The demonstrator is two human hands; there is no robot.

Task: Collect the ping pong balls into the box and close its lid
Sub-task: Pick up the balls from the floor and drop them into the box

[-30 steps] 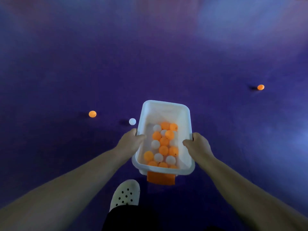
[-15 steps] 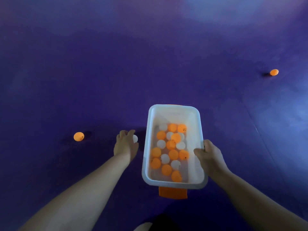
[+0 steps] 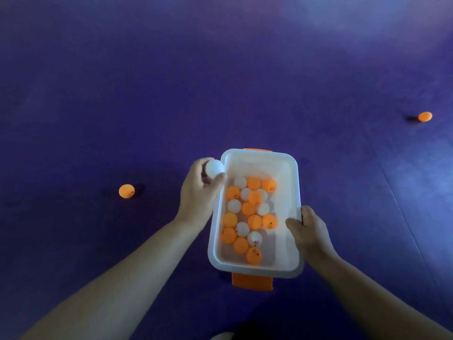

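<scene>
white ball (image 3: 214,168) pinched in left fingers (image 3: 215,184), seemingly touching box (image 3: 255,153) rim.

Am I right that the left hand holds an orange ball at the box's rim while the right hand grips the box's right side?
Not quite: in the head view the ball in the left hand is white, not orange. It is at the box rim, and the right hand grips the right side.

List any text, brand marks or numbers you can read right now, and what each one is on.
None can be read.
Orange balls in the box: small dark stamps, too blurred to read.
White ball in the box: dark stamp, too blurred to read.
Orange ball on the floor: tiny dark mark, unreadable.
White ball in the left hand: no print visible.
White box: no label visible.
</scene>
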